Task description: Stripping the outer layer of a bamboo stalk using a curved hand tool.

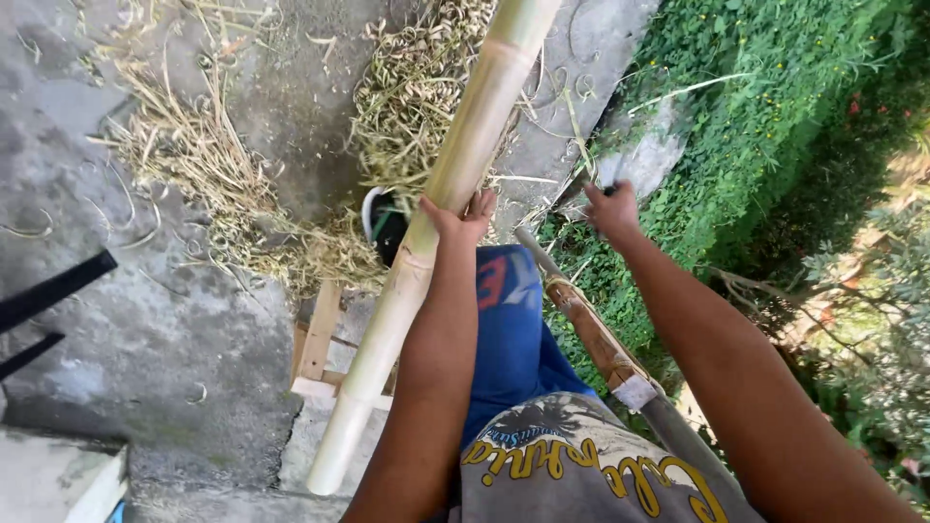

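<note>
A long pale green-yellow bamboo pole (455,174) runs from the top centre down to the lower left, its cut end near the concrete step. My left hand (460,215) grips the pole at about its middle, fingers wrapped around its right side. My right hand (612,208) is raised to the right of the pole, closed around a dark handle. A blurred grey blade (644,155) seems to extend from that handle over the grass edge. My blue-trousered leg (513,329) lies under the pole.
Dry bamboo shavings (223,184) lie heaped on the grey concrete floor (145,329). A small wooden frame (318,339) sits below the pole. A wooden sheath (591,334) hangs at my right side. Green ground plants (765,116) fill the right. Dark bars (48,291) show at the left edge.
</note>
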